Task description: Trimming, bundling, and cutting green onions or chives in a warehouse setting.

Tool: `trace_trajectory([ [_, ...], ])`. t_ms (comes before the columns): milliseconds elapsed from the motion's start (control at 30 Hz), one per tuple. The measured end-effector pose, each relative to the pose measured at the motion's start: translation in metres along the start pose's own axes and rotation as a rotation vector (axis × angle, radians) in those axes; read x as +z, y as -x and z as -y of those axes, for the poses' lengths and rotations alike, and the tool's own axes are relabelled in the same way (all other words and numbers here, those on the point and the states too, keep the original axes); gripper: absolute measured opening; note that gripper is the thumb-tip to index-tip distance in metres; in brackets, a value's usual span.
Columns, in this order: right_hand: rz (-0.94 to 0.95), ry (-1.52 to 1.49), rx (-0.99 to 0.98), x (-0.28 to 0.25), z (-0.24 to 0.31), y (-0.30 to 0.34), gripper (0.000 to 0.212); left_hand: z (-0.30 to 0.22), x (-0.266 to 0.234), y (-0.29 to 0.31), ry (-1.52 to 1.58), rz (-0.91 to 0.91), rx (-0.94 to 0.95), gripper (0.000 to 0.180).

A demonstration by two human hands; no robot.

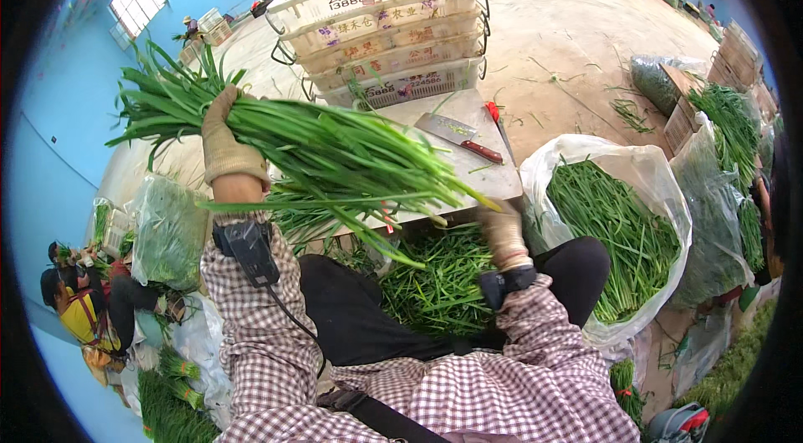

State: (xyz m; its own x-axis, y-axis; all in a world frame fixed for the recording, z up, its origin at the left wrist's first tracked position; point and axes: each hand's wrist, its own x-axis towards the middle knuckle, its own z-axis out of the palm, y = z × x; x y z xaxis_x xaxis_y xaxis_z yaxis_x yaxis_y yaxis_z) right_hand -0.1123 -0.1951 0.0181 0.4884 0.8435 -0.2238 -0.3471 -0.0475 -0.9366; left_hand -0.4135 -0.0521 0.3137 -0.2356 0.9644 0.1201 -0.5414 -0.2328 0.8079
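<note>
My gloved left hand [227,138] is closed around a big bunch of long green garlic chives [335,146], raised over the left of a low pale table [498,181]. The leaf tips fan out past the hand to the left, and the paler stalk ends point right. My gloved right hand [504,238] is just below the stalk ends, smeared by motion, so its fingers cannot be made out. A cleaver [447,128] with a brown wooden handle lies on the table beyond the bunch. Loose chives [439,284] are heaped between my knees, below the table's near edge.
Stacked white plastic crates [385,33] stand behind the table. At my right is a clear plastic bag of chives [615,242], with further filled bags [711,192] beyond. A person [88,309] sits at the far left, near tied chive bundles [176,376].
</note>
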Motion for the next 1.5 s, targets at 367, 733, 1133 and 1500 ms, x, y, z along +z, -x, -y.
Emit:
trace_trajectory([
  [367,0.409,1.158,-1.255,0.068,0.132,0.075,0.062,0.016,-0.022,0.033,-0.015,-0.068,0.003,0.019],
  [733,0.659,0.808,-1.318,0.089,0.112,0.076,0.029,0.040,-0.029,0.031,0.044,0.000,-0.259,0.016],
  [1133,1.065,1.305,-1.008,0.023,0.039,0.087,0.031,0.027,-0.019,0.013,-0.143,0.231,-0.159,0.020],
  [1500,0.530,1.314,-0.567,0.027,0.102,0.054,0.056,-0.055,-0.050,-0.024,0.182,0.662,0.115,0.021],
])
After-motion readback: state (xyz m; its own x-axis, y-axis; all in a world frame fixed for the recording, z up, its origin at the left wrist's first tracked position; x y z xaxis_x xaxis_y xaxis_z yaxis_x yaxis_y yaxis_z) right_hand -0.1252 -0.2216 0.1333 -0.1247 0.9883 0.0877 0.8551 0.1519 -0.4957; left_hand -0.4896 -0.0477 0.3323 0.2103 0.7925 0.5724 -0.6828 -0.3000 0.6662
